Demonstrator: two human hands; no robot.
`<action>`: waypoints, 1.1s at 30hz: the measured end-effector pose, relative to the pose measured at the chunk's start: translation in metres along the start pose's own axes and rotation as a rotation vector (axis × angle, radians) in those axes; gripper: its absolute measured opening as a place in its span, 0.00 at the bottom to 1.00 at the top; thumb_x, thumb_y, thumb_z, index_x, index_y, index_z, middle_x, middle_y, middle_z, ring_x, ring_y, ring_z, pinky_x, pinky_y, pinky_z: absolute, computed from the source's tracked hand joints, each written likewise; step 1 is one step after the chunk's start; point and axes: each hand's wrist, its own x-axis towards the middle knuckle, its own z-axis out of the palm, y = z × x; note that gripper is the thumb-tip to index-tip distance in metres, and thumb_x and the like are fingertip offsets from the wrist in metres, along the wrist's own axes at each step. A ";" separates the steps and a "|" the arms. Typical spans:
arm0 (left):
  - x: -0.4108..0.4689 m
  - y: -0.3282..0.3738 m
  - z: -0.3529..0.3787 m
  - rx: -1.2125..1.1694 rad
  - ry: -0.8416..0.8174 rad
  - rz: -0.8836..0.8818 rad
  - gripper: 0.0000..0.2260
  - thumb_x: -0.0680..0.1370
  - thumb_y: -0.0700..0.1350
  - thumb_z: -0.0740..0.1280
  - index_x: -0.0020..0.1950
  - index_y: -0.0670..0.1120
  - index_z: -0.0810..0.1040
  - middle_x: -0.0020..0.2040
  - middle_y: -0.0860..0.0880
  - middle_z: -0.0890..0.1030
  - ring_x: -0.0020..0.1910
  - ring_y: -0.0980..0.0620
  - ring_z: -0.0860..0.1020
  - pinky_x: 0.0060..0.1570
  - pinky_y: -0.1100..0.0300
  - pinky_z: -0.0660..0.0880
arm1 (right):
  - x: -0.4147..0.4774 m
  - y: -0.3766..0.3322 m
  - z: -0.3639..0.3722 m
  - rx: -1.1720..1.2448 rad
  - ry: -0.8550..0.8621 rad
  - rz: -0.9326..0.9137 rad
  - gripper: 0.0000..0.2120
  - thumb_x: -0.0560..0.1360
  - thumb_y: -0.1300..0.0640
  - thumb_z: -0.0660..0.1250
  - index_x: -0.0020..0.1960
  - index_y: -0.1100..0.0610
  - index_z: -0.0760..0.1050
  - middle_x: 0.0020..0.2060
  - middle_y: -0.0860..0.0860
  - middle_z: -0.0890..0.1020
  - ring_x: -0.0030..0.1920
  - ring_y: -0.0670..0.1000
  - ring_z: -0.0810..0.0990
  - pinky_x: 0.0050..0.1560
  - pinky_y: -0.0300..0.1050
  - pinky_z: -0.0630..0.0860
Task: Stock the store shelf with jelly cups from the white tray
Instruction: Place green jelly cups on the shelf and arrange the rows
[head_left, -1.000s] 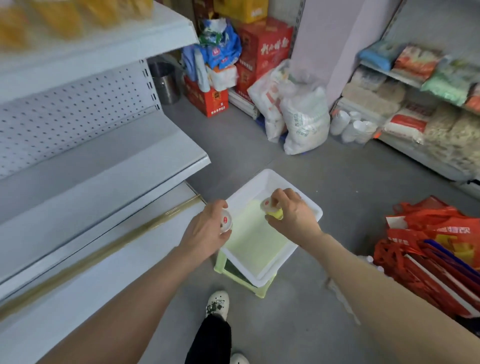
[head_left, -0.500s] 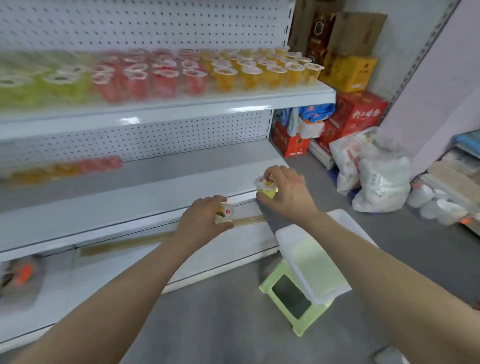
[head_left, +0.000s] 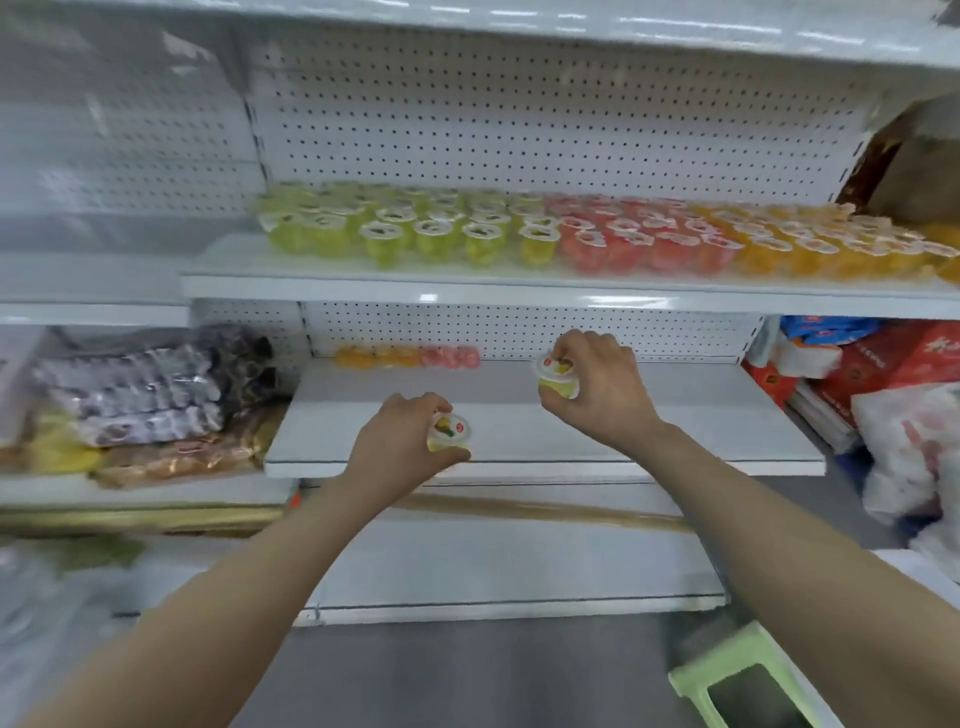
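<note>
So both hands (head_left: 400, 441) (head_left: 592, 389) are each pinching a yellow jelly cup (head_left: 449, 434) (head_left: 558, 376) over the lower shelf (head_left: 675, 436), probably light but squishy with thin foil lids, so grip the sides.

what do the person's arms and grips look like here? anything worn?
The left grip and right grip are bare hands with no gloves. I can make out no rings, though the frame is slightly blurred. The left forearm and right forearm are bare to the picture's edge, with no sleeve, watch or wristband showing. There are no cables or markings.
</note>
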 end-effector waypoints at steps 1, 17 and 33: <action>-0.005 -0.016 -0.015 0.005 0.013 -0.015 0.29 0.65 0.68 0.71 0.61 0.59 0.70 0.52 0.53 0.77 0.50 0.55 0.73 0.40 0.60 0.68 | 0.011 -0.018 0.007 -0.002 -0.001 -0.030 0.19 0.66 0.43 0.64 0.50 0.54 0.72 0.42 0.49 0.76 0.45 0.55 0.73 0.49 0.51 0.68; -0.027 -0.154 -0.169 0.037 0.287 -0.139 0.22 0.69 0.59 0.74 0.56 0.52 0.71 0.46 0.55 0.72 0.52 0.51 0.69 0.39 0.56 0.64 | 0.154 -0.219 0.081 0.117 -0.043 -0.268 0.17 0.66 0.44 0.67 0.48 0.52 0.68 0.41 0.47 0.75 0.47 0.54 0.72 0.50 0.51 0.67; 0.067 -0.211 -0.229 0.019 0.431 -0.200 0.22 0.68 0.60 0.75 0.54 0.52 0.72 0.44 0.57 0.72 0.51 0.53 0.70 0.41 0.57 0.68 | 0.345 -0.277 0.125 0.095 -0.202 -0.184 0.14 0.69 0.47 0.70 0.49 0.49 0.69 0.44 0.50 0.78 0.54 0.56 0.70 0.48 0.50 0.65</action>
